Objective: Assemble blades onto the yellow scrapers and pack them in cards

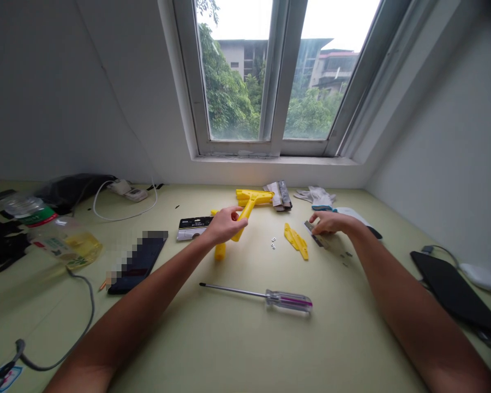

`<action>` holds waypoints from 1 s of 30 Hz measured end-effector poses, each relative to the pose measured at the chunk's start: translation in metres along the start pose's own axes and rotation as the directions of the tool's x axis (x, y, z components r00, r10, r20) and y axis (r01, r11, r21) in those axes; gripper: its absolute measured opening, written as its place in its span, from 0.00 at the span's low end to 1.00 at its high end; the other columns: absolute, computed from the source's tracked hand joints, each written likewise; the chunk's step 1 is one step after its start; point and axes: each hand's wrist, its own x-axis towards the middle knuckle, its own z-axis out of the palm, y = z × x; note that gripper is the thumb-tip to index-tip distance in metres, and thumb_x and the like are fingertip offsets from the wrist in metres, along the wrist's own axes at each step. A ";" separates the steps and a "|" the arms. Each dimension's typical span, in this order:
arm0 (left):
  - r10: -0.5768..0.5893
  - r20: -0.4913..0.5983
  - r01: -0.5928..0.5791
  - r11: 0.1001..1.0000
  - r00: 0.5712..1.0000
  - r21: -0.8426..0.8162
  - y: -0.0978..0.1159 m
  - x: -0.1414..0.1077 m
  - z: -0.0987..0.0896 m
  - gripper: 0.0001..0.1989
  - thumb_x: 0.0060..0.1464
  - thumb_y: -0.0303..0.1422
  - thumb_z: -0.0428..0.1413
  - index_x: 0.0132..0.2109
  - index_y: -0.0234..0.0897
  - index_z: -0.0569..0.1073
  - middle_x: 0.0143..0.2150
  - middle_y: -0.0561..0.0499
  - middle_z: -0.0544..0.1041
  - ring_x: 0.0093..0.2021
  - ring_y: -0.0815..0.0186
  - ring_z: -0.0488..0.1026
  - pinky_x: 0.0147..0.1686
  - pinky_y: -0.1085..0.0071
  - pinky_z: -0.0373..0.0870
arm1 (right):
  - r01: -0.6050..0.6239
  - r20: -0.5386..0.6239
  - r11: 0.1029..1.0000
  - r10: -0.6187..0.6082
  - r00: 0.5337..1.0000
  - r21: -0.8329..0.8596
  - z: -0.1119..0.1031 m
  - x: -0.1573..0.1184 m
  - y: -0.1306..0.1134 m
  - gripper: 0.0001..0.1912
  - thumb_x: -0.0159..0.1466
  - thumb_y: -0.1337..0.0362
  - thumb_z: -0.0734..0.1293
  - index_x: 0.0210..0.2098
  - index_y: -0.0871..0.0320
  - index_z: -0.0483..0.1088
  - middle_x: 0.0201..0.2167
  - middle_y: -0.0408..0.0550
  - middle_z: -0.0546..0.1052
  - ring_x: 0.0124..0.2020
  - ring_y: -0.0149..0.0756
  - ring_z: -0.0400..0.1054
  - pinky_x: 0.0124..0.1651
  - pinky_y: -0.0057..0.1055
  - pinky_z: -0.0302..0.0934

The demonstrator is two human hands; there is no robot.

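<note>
My left hand closes over the handle of a yellow plastic scraper, whose wide head lies towards the window. A second yellow handle shows below that hand, partly hidden by it. My right hand pinches a small grey metal blade at the fingertips. Between the hands lie a flat yellow plastic part and small metal nuts. A screwdriver with a clear handle lies nearer me, touched by neither hand. Blade packaging sits behind the scraper.
White work gloves lie by the window wall. On the left are a plastic oil bottle, a dark pouch and a white cable. A black tablet and white mouse sit to the right.
</note>
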 end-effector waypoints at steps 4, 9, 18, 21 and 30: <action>-0.023 0.125 0.056 0.963 0.992 -0.263 0.003 -0.001 0.002 0.18 0.50 0.38 0.54 0.45 0.32 0.77 0.34 0.50 0.74 0.32 0.67 0.69 0.30 0.73 0.62 | 0.039 0.105 0.997 -0.046 0.993 0.067 -0.006 -0.002 0.003 0.15 0.45 0.57 0.73 0.28 0.60 0.73 0.22 0.45 0.71 0.23 0.31 0.64 0.26 0.28 0.59; 0.043 0.258 0.105 0.839 0.965 -0.533 0.006 -0.003 -0.001 0.22 0.51 0.33 0.53 0.53 0.31 0.72 0.36 0.48 0.72 0.34 0.67 0.68 0.34 0.71 0.64 | 0.197 0.064 0.971 -0.207 0.976 0.136 -0.024 -0.016 -0.007 0.17 0.50 0.51 0.71 0.30 0.59 0.72 0.27 0.46 0.73 0.30 0.33 0.65 0.31 0.28 0.60; 0.230 0.536 0.277 0.657 0.812 -0.701 0.016 -0.015 0.001 0.29 0.57 0.32 0.50 0.64 0.32 0.61 0.39 0.45 0.69 0.33 0.67 0.68 0.34 0.65 0.67 | 0.620 -0.332 0.710 -0.527 0.782 0.334 -0.030 -0.071 -0.072 0.22 0.55 0.47 0.72 0.39 0.58 0.73 0.33 0.48 0.77 0.35 0.36 0.70 0.39 0.35 0.66; 0.227 0.518 0.275 0.641 0.825 -0.717 0.017 -0.015 0.001 0.27 0.57 0.31 0.49 0.64 0.32 0.63 0.39 0.44 0.69 0.33 0.67 0.68 0.33 0.66 0.66 | 0.632 -0.423 0.676 -0.481 0.768 0.379 -0.030 -0.075 -0.074 0.21 0.53 0.50 0.74 0.39 0.58 0.74 0.34 0.48 0.79 0.36 0.37 0.72 0.40 0.35 0.69; 0.194 0.514 0.262 0.681 0.835 -0.684 0.019 -0.015 -0.005 0.25 0.56 0.31 0.47 0.61 0.31 0.65 0.35 0.46 0.70 0.28 0.70 0.66 0.25 0.73 0.60 | 0.655 -0.490 0.643 -0.455 0.744 0.397 -0.019 -0.073 -0.085 0.23 0.51 0.50 0.75 0.40 0.59 0.75 0.33 0.49 0.80 0.34 0.36 0.73 0.39 0.37 0.70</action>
